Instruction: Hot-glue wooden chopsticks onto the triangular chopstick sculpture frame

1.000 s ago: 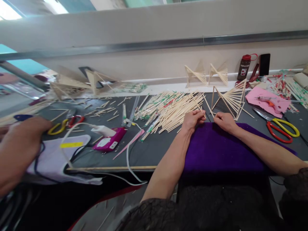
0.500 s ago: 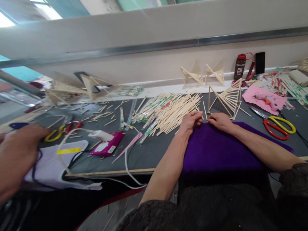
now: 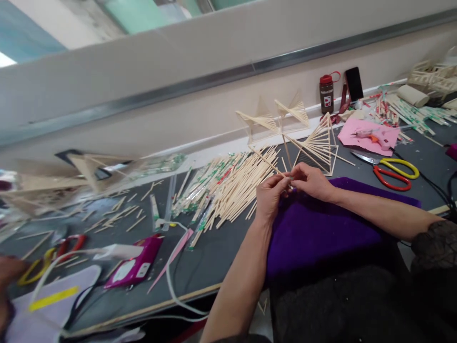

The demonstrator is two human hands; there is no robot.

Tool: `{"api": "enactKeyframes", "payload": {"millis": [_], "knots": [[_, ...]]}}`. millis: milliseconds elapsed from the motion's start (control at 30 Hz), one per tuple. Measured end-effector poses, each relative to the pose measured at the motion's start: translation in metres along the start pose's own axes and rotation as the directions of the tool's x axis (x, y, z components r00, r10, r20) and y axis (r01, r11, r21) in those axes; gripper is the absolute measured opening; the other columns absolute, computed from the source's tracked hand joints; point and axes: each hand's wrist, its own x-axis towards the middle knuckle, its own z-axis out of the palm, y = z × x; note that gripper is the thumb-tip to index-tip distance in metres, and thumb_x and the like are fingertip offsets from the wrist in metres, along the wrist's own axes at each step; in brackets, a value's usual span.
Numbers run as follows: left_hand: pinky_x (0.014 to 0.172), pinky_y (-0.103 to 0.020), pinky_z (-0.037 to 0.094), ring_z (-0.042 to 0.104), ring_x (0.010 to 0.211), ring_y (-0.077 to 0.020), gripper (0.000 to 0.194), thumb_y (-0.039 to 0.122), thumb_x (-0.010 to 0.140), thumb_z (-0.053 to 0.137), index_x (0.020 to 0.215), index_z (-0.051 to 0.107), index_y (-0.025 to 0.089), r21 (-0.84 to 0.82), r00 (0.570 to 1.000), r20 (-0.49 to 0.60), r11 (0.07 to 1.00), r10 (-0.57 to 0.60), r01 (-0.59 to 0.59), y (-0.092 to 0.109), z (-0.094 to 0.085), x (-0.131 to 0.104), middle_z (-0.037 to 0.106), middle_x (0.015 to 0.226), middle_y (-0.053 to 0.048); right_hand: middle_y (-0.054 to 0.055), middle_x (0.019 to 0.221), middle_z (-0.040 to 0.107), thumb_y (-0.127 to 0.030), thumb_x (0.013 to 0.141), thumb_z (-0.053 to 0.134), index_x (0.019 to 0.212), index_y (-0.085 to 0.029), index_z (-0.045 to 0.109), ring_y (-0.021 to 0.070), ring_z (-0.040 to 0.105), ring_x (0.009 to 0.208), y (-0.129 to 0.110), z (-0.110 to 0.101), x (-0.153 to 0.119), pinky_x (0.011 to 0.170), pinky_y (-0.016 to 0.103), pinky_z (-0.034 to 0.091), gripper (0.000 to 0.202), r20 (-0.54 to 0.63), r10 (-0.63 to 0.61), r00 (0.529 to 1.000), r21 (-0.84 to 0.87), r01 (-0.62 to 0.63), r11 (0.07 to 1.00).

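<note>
My left hand is closed on a long wooden stick that slants up and to the left from its fingertips. Close against it, my right hand has its fingers pinched together; what they hold is too small to make out. Both hands are over the top edge of a purple cloth. Just behind them stands a fan-shaped stick frame. A pile of loose sticks lies to the left of my hands.
Scissors and a glue gun on pink cloth lie at right. A red-capped bottle and phone stand behind. A pink packet and another person's blurred hand are at left.
The view has shifted right. My two hands have come together, and a long stick now juts from my left hand. The other person's hand shows less at the left edge.
</note>
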Motion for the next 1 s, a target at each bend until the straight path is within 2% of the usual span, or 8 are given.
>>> {"api": "enactKeyframes", "payload": {"millis": [100,200,333,433,567,767,900,1000], "knots": [[0.046,-0.021,0.045,0.058,0.053,-0.0092,0.032,0.037,0.064,0.078,0.087,0.075,0.015,0.035,0.999,0.004,0.998,0.051,-0.051,0.007,0.002,-0.003,0.071,0.076,-0.002,0.0,0.076,0.067,-0.021,0.081,0.058,0.085,-0.017,0.063,0.0113,0.059,0.069,-0.013,-0.014,-0.004,0.067,0.023,0.046,0.008,-0.009,-0.102,0.995,-0.117,0.1,0.988],[0.05,-0.021,0.047,0.063,0.061,-0.0121,0.037,0.035,0.063,0.078,0.096,0.074,0.017,0.13,0.992,0.014,0.984,0.124,-0.125,0.022,-0.003,0.004,0.073,0.082,-0.003,0.001,0.083,0.069,-0.018,0.085,0.052,0.086,-0.017,0.067,0.0114,0.06,0.075,-0.026,-0.036,-0.011,0.07,0.023,0.045,0.015,-0.034,-0.227,0.973,-0.169,0.218,0.961],[0.059,-0.021,0.051,0.066,0.085,-0.0167,0.038,0.033,0.069,0.074,0.104,0.071,0.019,0.309,0.952,-0.089,0.917,0.294,-0.254,0.038,-0.015,0.037,0.072,0.096,-0.005,0.002,0.083,0.068,-0.022,0.084,0.053,0.085,-0.017,0.065,0.0118,0.058,0.071,-0.024,-0.071,-0.012,0.066,0.024,0.044,0.013,-0.261,-0.208,0.943,-0.217,0.152,0.964],[0.075,-0.026,0.054,0.062,0.107,-0.0209,0.048,0.027,0.066,0.075,0.113,0.067,0.021,0.398,0.949,-0.008,0.871,0.315,-0.286,0.035,-0.017,0.067,0.068,0.113,-0.008,0.002,0.077,0.066,-0.019,0.081,0.053,0.082,-0.017,0.063,0.0118,0.056,0.067,-0.01,-0.085,-0.008,0.064,0.025,0.043,0.01,-0.334,-0.152,0.93,-0.265,0.062,0.962],[0.088,-0.034,0.053,0.058,0.118,-0.0237,0.056,0.026,0.066,0.075,0.121,0.062,0.026,0.449,0.959,0.114,0.847,0.261,-0.284,0.022,-0.011,0.093,0.062,0.125,-0.007,0.002,0.075,0.066,-0.019,0.083,0.051,0.078,-0.018,0.062,0.0125,0.057,0.067,0.004,-0.088,-0.006,0.064,0.025,0.042,0.013,-0.332,-0.133,0.934,-0.332,0.016,0.943],[0.092,-0.035,0.052,0.061,0.112,-0.0208,0.051,0.027,0.073,0.071,0.123,0.06,0.025,0.56,0.939,0.09,0.763,0.331,-0.323,0.015,-0.004,0.103,0.062,0.123,-0.008,0.002,0.076,0.066,-0.018,0.088,0.048,0.078,-0.018,0.063,0.0127,0.059,0.069,0.01,-0.085,-0.005,0.065,0.025,0.043,0.018,-0.261,-0.153,0.953,-0.389,0.041,0.92],[0.092,-0.033,0.052,0.064,0.105,-0.0186,0.048,0.029,0.075,0.073,0.121,0.062,0.024,0.602,0.908,0.114,0.699,0.403,-0.386,0.012,-0.007,0.103,0.063,0.118,-0.006,0.001,0.08,0.068,-0.02,0.092,0.049,0.082,-0.021,0.064,0.0129,0.063,0.073,0.011,-0.082,-0.006,0.069,0.025,0.045,0.018,-0.218,-0.144,0.965,-0.41,0.043,0.911],[0.093,-0.033,0.052,0.065,0.103,-0.0182,0.046,0.031,0.076,0.074,0.12,0.063,0.025,0.615,0.91,0.1,0.694,0.403,-0.375,0.01,-0.01,0.1,0.063,0.117,-0.006,0.002,0.079,0.068,-0.021,0.093,0.049,0.083,-0.022,0.064,0.0136,0.064,0.072,0.013,-0.079,-0.008,0.067,0.025,0.046,0.018,-0.194,-0.155,0.969,-0.438,0.056,0.897]]}}
